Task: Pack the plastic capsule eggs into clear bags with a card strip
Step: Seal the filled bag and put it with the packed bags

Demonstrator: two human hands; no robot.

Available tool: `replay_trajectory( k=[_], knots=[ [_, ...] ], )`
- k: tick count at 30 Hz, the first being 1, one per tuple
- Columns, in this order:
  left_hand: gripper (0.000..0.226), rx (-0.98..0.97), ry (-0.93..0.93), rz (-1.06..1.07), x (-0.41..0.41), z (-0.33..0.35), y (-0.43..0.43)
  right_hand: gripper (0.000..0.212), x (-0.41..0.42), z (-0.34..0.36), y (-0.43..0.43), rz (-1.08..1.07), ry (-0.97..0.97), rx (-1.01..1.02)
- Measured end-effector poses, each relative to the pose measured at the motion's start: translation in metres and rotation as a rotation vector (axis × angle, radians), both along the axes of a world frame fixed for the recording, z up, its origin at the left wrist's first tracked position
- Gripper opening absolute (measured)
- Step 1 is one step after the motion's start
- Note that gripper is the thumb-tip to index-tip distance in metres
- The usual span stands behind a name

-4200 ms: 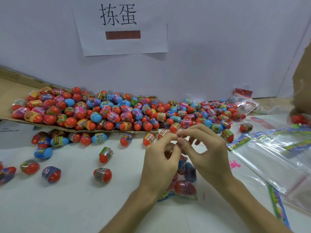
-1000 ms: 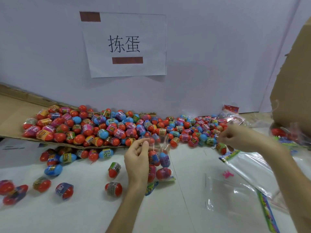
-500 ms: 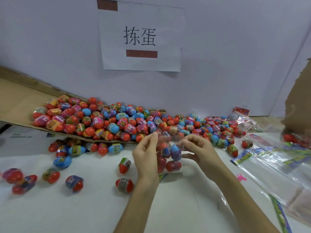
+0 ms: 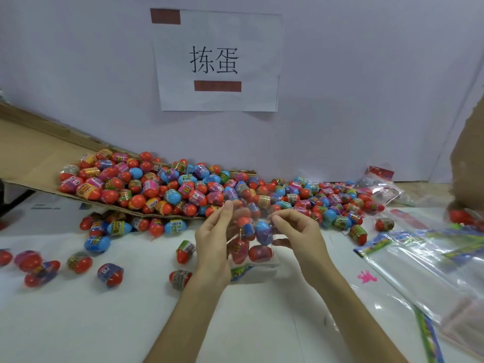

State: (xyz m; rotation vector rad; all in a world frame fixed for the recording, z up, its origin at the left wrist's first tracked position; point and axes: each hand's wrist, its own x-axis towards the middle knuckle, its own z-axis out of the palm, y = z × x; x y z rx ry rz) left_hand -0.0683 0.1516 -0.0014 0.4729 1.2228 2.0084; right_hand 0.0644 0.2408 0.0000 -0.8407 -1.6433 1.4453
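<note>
- Head view, centre: clear bag [image 4: 262, 260] held upright between both hands, low over the table [image 4: 104, 323]; touching it or not, cannot tell.
- Left hand [image 4: 213, 244] gripping the bag's left side, fingertips up by the top edge.
- Right hand [image 4: 296, 231] pinching the bag's top right corner between thumb and forefinger, other fingers curled below.
- Inside the bag: 4 eggs [image 4: 263, 231] visible, 1 blue and 3 red; strip [image 4: 241, 272] at the bottom.
- Far, behind the hands: pile [image 4: 183, 189] of eggs spread left to right along the wall, its left part on cardboard [image 4: 31, 153].
- Near left: loose eggs [image 4: 110, 275] scattered on the table.
- Right: empty bags [image 4: 419, 271] lying flat, overlapping, with coloured strips.
- Just left of those: small pink figure [image 4: 366, 276] on the table.
- Far wall: paper sign [image 4: 217, 61].
</note>
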Motion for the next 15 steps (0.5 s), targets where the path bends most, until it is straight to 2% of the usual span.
replay_trajectory(
  k=[3, 7, 10, 15],
  knots=[
    [0.037, -0.033, 0.042, -0.064, -0.002, -0.001, 0.0, 0.021, 0.0, -0.001, 0.0, -0.031, -0.002, 0.024],
    [0.054, -0.101, 0.03, -0.256, -0.001, 0.0, 0.001, 0.022, 0.0, -0.002, 0.0, -0.062, 0.015, -0.017],
    [0.044, -0.134, 0.054, -0.345, 0.0, -0.004, 0.001, 0.022, 0.0, -0.003, -0.001, -0.073, 0.019, -0.049],
    [0.019, -0.163, 0.092, -0.258, -0.001, -0.012, 0.002, 0.011, -0.001, -0.002, -0.004, -0.063, 0.067, -0.062]
  ],
)
